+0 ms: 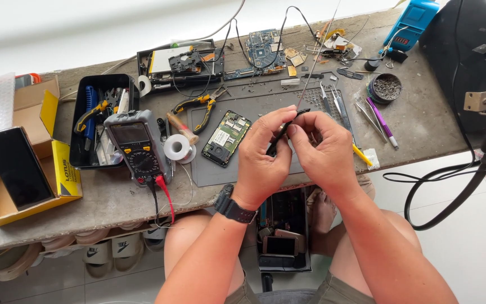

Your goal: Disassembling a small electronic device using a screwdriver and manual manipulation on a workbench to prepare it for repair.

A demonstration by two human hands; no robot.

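Both hands meet above the front edge of a grey work mat on the bench. My left hand, with a black watch at the wrist, and my right hand pinch a thin black cable between their fingertips. A fine wire runs up and away from the fingers toward the back of the bench. To the left of my left hand, an opened phone with its green board showing lies on the mat.
A grey multimeter with red and black leads, a solder spool, pliers, a black tool tray, circuit boards, tweezers and pens lie on the bench. Yellow boxes sit left. A black stand cable hangs right.
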